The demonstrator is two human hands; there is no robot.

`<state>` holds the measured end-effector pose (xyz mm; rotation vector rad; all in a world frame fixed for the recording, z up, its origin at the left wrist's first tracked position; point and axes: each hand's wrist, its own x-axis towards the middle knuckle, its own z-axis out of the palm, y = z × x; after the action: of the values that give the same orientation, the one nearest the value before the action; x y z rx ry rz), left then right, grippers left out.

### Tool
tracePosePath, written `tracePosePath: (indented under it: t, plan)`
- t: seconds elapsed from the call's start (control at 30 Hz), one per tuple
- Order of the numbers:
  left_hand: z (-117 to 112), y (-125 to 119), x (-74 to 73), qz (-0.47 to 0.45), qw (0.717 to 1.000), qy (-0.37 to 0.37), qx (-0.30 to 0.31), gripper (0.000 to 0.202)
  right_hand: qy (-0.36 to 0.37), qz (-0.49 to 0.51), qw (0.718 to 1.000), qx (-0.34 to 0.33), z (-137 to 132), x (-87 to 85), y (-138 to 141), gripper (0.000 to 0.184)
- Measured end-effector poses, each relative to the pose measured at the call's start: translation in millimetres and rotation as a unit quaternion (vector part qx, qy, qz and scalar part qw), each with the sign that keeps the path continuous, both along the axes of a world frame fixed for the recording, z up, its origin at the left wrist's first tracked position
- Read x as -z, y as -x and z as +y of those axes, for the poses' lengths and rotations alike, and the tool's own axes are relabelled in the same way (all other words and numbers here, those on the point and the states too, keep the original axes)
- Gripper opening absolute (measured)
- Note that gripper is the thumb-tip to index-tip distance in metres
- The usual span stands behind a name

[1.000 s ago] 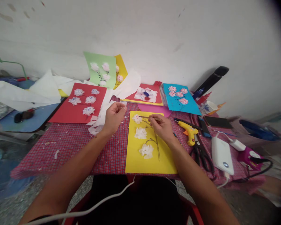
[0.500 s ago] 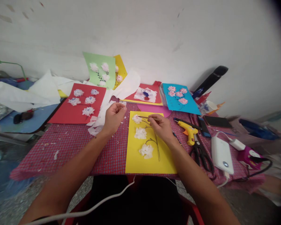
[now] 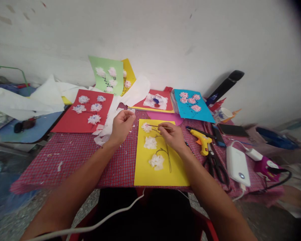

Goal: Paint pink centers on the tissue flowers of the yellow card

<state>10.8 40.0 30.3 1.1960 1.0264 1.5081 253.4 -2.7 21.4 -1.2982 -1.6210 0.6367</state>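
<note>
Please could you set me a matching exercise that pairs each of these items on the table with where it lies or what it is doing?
Items:
1. Right hand
2. Left hand
3. Yellow glue gun
4. White power bank

Descriptions:
A. Lying beside the black-handled scissors
B. Holding a thin stick over the yellow sheet
C. Lying with a white cable attached
D. Pinching beside torn white tissue paper

Pairs: 1-B, 2-D, 3-A, 4-C

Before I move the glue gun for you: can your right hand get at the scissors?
Probably yes: your right hand sits close to the black scissors, with only checked cloth between, though it must first put down its thin stick.
</note>
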Motion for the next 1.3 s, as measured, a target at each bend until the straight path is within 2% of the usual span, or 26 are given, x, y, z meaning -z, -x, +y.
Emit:
tracePosePath:
  t: [1.03,1.17,1.3]
  plan:
    - [-1.6,-0.9,-3.0,-0.001,1.0,0.008,0.0,0.016,0.031,0.039,0.999,-0.013,6.0,8.2,2.9,0.024]
    - [-1.1,-1.1,-2.9,0.0,1.0,0.006,-0.006,0.016,0.024,0.057,0.998,0.011,-2.6,-6.5,2.1,0.024]
    - [-0.8,-1.7,-2.5,-0.002,1.0,0.004,-0.002,0.016,-0.005,0.06,0.997,0.058,5.8,-40.9,-13.2,0.021]
